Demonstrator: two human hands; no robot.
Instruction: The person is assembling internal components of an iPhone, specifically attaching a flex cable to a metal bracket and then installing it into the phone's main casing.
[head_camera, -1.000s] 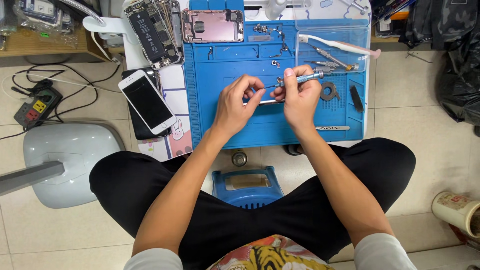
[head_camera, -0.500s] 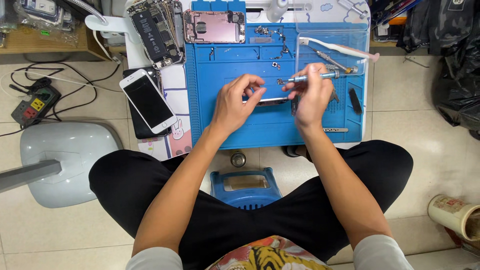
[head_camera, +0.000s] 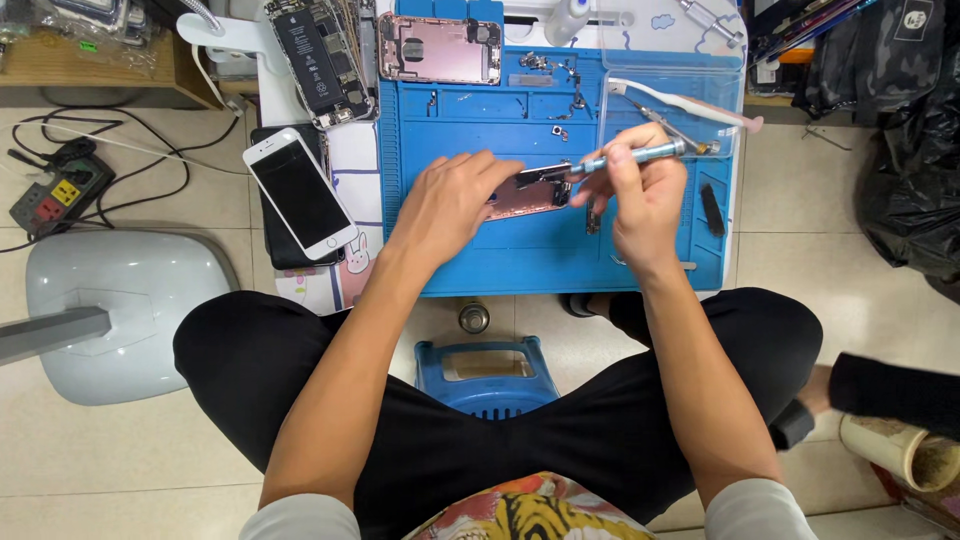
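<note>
Hands meet over the blue rubbery work mat (head_camera: 480, 260), the landmark for everything else. Left hand (head_camera: 450, 205) lies palm down near the mat's middle, fingers curled over a flat pinkish metal phone part (head_camera: 530, 192), pinning it there. Right hand (head_camera: 640, 195), just right of it, is closed around a slim silvery screwdriver (head_camera: 632, 155) held nearly level, its tip touching the part's upper edge. Off the mat's left edge rests a white smartphone (head_camera: 300, 192) with glossy black glass; at its top edge lies a rose-coloured phone shell (head_camera: 438, 48).
</note>
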